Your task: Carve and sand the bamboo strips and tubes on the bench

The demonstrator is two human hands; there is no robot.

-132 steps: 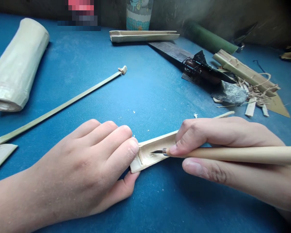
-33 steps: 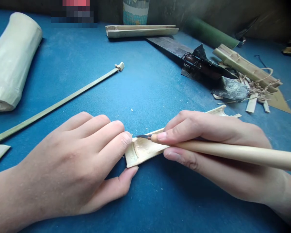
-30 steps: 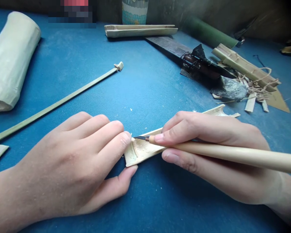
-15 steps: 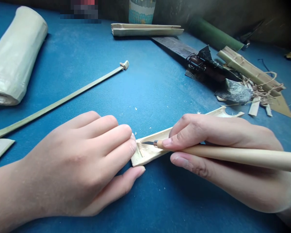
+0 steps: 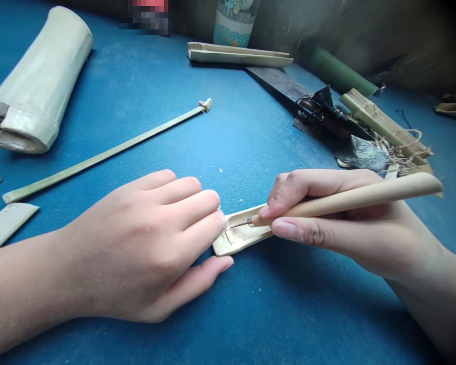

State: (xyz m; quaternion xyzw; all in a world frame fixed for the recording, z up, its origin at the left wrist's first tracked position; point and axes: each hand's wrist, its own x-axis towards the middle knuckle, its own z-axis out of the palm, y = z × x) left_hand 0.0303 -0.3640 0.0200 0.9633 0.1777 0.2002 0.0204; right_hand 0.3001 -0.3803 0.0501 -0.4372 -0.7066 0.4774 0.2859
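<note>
Left hand: The left hand lay with its fingers pressed together, their tips bearing on the near end of the bamboo strip, and its thumb reached along the strip's lower edge.

Right hand: The right hand pinched the wooden handle of a carving knife between thumb and forefinger, with the other fingers curled out of sight beneath.

Blade: The small blade tip sat in the strip's pale hollow, just ahead of the right hand.

Strip: The bamboo strip lay flat on the blue surface between both hands, its far part hidden under the right hand.

Beyond the left hand: A thick pale bamboo tube and a long thin bamboo slat lay on the surface.

Beyond the right hand: A dark machete with a wire-bound handle, a split bamboo length, a green bamboo tube and a heap of bamboo scraps with twine lay well apart.
</note>
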